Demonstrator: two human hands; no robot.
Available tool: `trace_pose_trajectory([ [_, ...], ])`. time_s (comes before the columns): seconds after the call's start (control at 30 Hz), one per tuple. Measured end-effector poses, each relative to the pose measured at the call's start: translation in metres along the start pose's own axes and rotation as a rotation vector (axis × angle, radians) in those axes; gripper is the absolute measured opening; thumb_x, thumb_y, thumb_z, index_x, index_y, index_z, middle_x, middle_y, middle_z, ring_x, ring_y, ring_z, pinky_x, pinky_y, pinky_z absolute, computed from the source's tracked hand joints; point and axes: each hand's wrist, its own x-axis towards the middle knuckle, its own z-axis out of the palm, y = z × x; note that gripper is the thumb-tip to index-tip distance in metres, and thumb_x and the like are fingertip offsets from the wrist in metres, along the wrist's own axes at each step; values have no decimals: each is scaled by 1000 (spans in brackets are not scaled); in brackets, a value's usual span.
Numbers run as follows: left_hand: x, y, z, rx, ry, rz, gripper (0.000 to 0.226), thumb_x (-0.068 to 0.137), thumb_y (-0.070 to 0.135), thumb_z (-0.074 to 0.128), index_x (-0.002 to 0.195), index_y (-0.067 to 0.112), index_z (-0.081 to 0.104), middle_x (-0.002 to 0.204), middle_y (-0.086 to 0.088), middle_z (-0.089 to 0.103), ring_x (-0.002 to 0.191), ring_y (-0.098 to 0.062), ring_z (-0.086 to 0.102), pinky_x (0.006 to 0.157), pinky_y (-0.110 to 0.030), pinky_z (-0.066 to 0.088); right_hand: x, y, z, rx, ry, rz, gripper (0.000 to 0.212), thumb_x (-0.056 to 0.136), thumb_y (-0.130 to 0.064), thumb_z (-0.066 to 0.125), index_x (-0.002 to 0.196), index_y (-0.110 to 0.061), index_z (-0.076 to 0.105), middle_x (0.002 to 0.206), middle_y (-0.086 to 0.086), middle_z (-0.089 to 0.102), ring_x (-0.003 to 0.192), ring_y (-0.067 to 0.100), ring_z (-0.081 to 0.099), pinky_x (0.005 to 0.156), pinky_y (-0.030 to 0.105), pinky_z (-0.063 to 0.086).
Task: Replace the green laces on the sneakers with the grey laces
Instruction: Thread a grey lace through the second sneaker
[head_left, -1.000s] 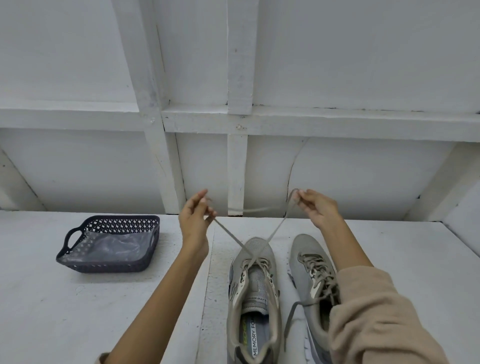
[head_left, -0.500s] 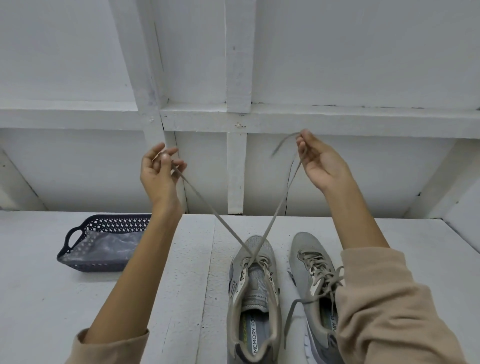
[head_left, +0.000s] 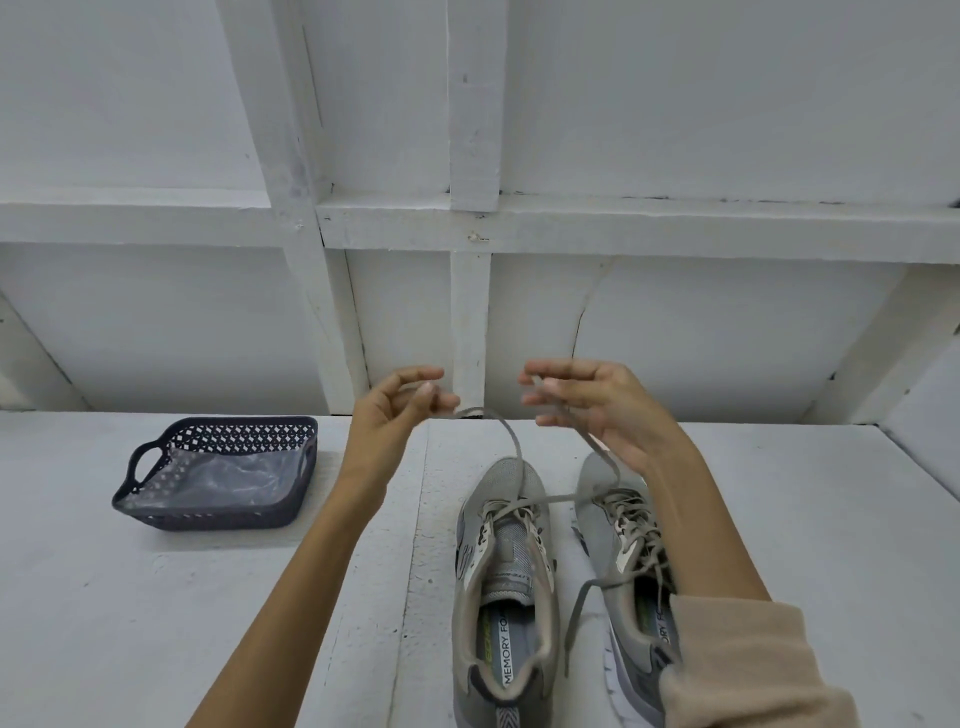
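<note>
Two grey sneakers stand side by side on the white table, toes pointing away from me. The left sneaker (head_left: 504, 561) has a grey lace (head_left: 514, 447) threaded only through its lowest eyelets, and both ends rise slack toward my hands. My left hand (head_left: 395, 410) pinches one end between thumb and fingers. My right hand (head_left: 587, 400) holds the other end in curled fingers, above the toe of the right sneaker (head_left: 623, 540). That right sneaker is laced in grey, with loose ends trailing over its side. No green lace is in sight.
A dark blue perforated basket (head_left: 156, 467) with a clear plastic bag inside sits at the left of the white table (head_left: 208, 613). A white panelled wall (head_left: 675, 338) rises straight behind the table's far edge.
Both hands came down from high up and moved closer together. The lace, taut in a V half a second ago, now hangs slack in loops.
</note>
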Motion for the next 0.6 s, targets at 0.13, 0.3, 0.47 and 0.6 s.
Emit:
trace_pose_trajectory([
  [0.13,-17,-16,-5,42,-156,-33,35,94,2,53,127,12,52,114,2,70,60,-19,66,78,-34,58,-12,26,2,-99,109,15,21,73,-12,75,87,3,69,72,14,71,62,21,65,60,24,57],
  [0.3,-42,-36,-10,199,-362,-166,34,94,9,58,126,21,60,99,-8,74,89,-22,71,86,-40,57,-25,60,-5,-354,2,198,32,86,14,59,116,0,61,79,14,69,49,20,63,47,25,52],
  [0.47,-56,-52,-9,198,-252,-148,17,93,14,58,105,8,69,91,-9,75,81,-18,70,78,-28,54,-37,80,-9,-548,-59,281,30,94,8,49,116,-4,65,83,6,69,50,12,61,46,21,47],
  [0.6,-62,-61,-12,168,-311,-176,23,95,10,55,118,11,59,106,-8,72,56,-25,60,74,-40,58,-41,79,-7,-538,16,203,14,86,-13,71,87,1,70,54,0,64,42,6,54,44,16,43],
])
